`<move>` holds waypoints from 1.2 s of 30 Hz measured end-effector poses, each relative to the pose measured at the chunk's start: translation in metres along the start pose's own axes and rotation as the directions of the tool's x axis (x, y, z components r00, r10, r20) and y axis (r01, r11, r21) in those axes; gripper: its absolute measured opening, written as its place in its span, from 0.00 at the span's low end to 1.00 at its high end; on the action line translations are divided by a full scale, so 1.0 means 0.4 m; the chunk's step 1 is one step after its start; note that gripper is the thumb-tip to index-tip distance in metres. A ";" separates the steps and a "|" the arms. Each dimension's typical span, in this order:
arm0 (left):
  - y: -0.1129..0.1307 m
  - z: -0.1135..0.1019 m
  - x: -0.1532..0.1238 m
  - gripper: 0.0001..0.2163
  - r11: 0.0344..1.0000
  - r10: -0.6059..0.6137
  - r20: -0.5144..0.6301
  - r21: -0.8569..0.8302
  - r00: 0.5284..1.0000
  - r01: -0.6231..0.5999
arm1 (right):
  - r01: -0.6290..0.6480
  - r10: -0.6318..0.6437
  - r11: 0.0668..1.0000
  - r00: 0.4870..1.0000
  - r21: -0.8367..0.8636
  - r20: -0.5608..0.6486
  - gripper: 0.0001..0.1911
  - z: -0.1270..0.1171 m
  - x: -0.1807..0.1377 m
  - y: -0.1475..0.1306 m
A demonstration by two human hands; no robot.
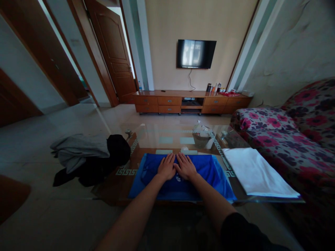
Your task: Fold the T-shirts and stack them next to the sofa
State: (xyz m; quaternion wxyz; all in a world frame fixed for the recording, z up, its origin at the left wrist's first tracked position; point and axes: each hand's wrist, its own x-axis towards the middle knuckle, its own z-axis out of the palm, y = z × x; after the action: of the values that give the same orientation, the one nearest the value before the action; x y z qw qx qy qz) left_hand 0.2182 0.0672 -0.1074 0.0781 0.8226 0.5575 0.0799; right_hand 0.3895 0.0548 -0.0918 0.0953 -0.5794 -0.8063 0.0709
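Observation:
A blue garment, folded into a wide rectangle with lighter blue at its sides, lies on the glass coffee table. Both hands rest on top of it near its middle, side by side with the thumbs close together. My left hand is flat with its fingers stretched forward. Likewise, my right hand lies flat, palm down, on the cloth. Part of a pale print shows between and below the hands; the rest of it is covered.
A folded white cloth lies at the table's right end. Grey and black clothes are heaped at the left end. Under the glass, toward the back, a bin shows. A flowered sofa stands right; a low cabinet is beyond.

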 end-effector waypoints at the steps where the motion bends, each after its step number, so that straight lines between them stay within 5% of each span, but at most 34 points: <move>1: -0.009 -0.003 0.000 0.32 1.000 0.012 0.002 -0.012 1.000 -0.012 | 0.003 -0.003 1.000 1.000 -0.001 0.005 0.43 -0.004 -0.004 0.009; 7: -0.105 -0.021 -0.023 0.31 0.999 0.033 -0.076 -0.033 0.997 -0.036 | -0.056 0.057 0.997 0.998 -0.049 0.032 0.45 -0.033 -0.048 0.100; 14: -0.240 -0.029 -0.051 0.33 0.994 -0.095 -0.139 0.042 0.986 0.101 | -0.199 0.199 0.975 0.980 -0.099 -0.009 0.45 -0.046 -0.115 0.243; 20: -0.287 -0.040 -0.067 0.38 0.979 -0.166 -0.137 0.095 0.977 0.180 | -0.325 0.317 0.938 0.945 -0.124 -0.081 0.45 -0.050 -0.150 0.330; 29: -0.246 -0.076 -0.080 0.33 0.971 -0.187 -0.264 0.099 0.946 0.219 | -0.449 0.422 0.874 0.891 -0.186 -0.169 0.47 -0.076 -0.148 0.290; 32: -0.196 -0.110 -0.087 0.28 0.993 -0.043 -0.285 0.095 0.957 0.073 | -0.349 0.308 0.913 0.929 -0.213 -0.206 0.43 -0.105 -0.161 0.238; 36: -0.131 -0.132 -0.124 0.26 0.986 0.164 -0.142 0.055 0.976 -0.158 | -0.158 0.148 0.976 0.986 -0.151 -0.076 0.41 -0.112 -0.204 0.165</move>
State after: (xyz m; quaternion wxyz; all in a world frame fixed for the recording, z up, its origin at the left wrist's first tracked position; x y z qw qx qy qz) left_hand 0.1413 0.0424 -0.0695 0.0123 0.8585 0.4949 0.1341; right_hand 0.4862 -0.0013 -0.0690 0.0695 -0.6473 -0.7590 -0.0041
